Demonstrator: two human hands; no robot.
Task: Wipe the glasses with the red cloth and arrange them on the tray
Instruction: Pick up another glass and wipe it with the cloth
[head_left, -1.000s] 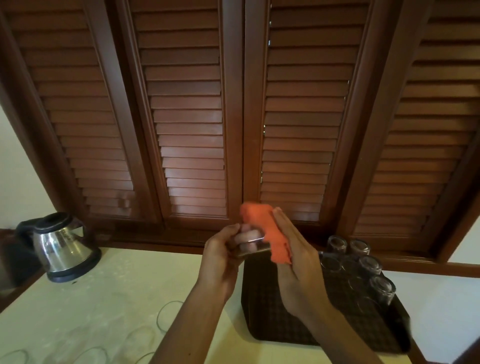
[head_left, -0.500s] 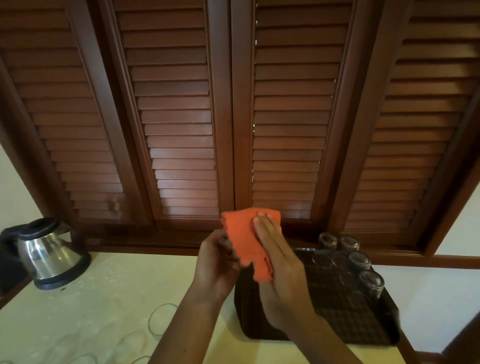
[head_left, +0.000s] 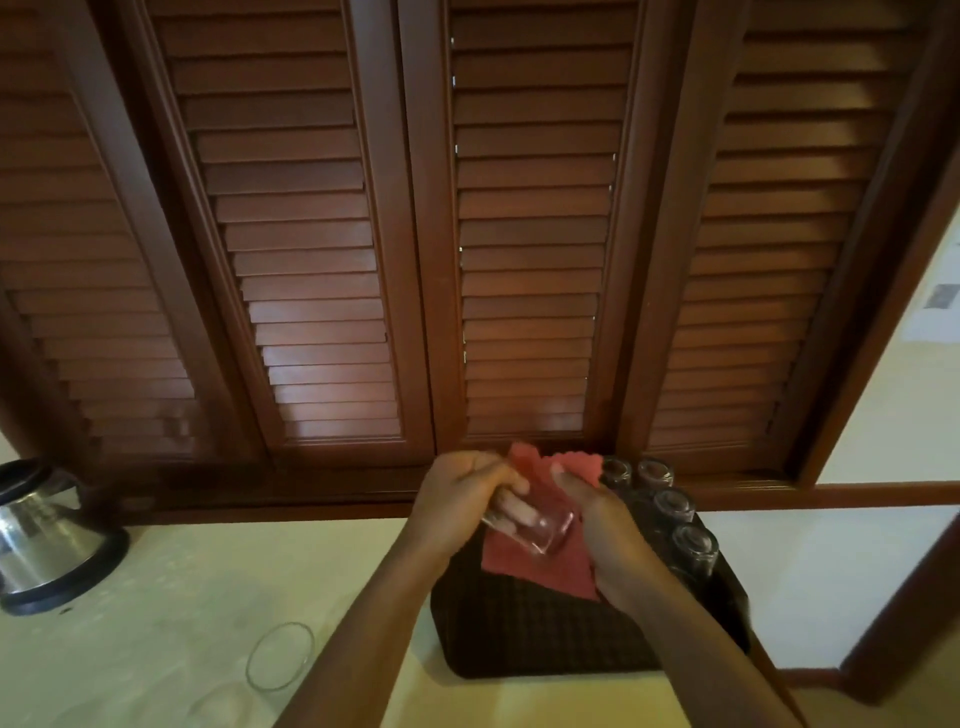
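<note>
While the left hand's fingers (head_left: 511, 506) curl inside the glass (head_left: 535, 527), the right hand (head_left: 605, 525) grips the red cloth (head_left: 540, 564) beneath.

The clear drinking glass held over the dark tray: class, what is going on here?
A person is wiping a clear drinking glass. The left hand grips it, tilted, above the dark woven tray, while the right hand holds the red cloth against it. Several glasses already stand along the tray's right side, and another empty glass waits on the pale tabletop, with a steel electric kettle at the far left.
</note>
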